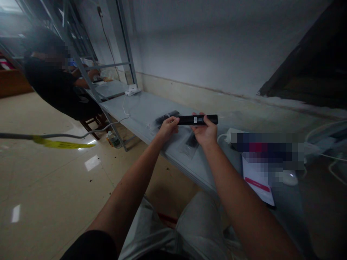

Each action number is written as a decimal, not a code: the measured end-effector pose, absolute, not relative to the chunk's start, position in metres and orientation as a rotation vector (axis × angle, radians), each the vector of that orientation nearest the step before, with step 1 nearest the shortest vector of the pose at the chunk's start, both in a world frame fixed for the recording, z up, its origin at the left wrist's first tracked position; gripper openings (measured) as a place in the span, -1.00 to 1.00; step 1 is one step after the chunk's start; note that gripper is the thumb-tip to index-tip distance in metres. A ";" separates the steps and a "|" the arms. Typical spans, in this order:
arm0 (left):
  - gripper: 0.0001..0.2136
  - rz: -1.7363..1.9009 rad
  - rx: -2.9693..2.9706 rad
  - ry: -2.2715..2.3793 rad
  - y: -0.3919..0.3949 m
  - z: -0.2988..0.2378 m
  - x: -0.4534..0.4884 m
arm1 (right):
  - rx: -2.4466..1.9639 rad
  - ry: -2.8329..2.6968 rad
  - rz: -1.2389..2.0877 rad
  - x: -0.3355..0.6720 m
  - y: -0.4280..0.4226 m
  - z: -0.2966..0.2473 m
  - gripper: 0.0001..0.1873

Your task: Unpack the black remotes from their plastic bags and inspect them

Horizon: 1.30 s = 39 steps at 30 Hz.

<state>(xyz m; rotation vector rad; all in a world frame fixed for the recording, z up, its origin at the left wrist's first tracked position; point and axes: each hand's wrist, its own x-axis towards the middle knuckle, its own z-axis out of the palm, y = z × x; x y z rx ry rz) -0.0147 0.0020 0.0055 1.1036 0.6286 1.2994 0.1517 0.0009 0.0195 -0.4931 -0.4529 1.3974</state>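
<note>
A black flashlight-like cylinder [202, 119] with a small white label is held level above the grey table [141, 108]. My right hand [205, 133] grips it from below near its middle, fingers closed round it. My left hand [169, 126] is closed on its left end. Just behind the left hand, another dark cylindrical object [166, 116] lies on the table. A clear plastic bag with a dark item [190, 143] lies on the table under my hands.
Another person in black [58, 86] sits at the far left end of the table by a metal shelf frame [124, 47]. A white charger [132, 90] and cable lie on the table. White papers [257, 180], a white mouse [290, 178] and cables lie at the right.
</note>
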 end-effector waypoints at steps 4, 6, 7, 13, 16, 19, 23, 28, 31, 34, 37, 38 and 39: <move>-0.65 1.353 1.122 0.710 0.008 0.000 -0.013 | -0.505 -0.457 1.414 0.151 0.002 0.019 -0.87; -0.62 1.381 1.133 0.735 0.010 -0.002 -0.011 | -0.514 -0.451 1.417 0.151 0.003 0.019 -0.87; -0.61 1.388 1.129 0.737 0.011 -0.002 -0.010 | -0.517 -0.448 1.419 0.151 0.003 0.019 -0.87; -0.63 1.397 1.089 0.767 0.005 0.004 -0.011 | -0.538 -0.394 1.427 0.152 0.006 0.021 -0.74; -0.68 1.468 1.145 0.860 0.001 0.006 -0.019 | -0.530 -0.370 1.435 0.152 0.007 0.023 -0.63; -0.71 1.589 1.100 0.932 -0.002 0.011 -0.033 | -0.534 -0.377 1.462 0.152 0.006 0.024 -0.53; -0.74 1.882 0.872 1.005 -0.006 0.020 -0.058 | -0.538 -0.382 1.454 0.154 0.005 0.023 -0.51; -0.75 2.090 0.794 1.122 -0.017 0.021 -0.076 | -0.512 -0.413 1.480 0.152 0.005 0.019 -0.58; -0.76 2.079 0.832 1.132 -0.021 0.016 -0.077 | -0.501 -0.426 1.491 0.151 0.005 0.017 -0.63; -0.75 2.071 0.821 1.134 -0.021 0.012 -0.078 | -0.493 -0.432 1.494 0.150 0.006 0.015 -0.64; -0.74 2.065 0.826 1.130 -0.020 0.010 -0.079 | -0.485 -0.449 1.497 0.149 0.005 0.016 -0.65; -0.74 2.060 0.831 1.132 -0.020 0.010 -0.078 | -0.485 -0.455 1.498 0.149 0.004 0.016 -0.66; -0.74 2.054 0.832 1.135 -0.020 0.010 -0.078 | -0.486 -0.460 1.500 0.148 0.003 0.017 -0.66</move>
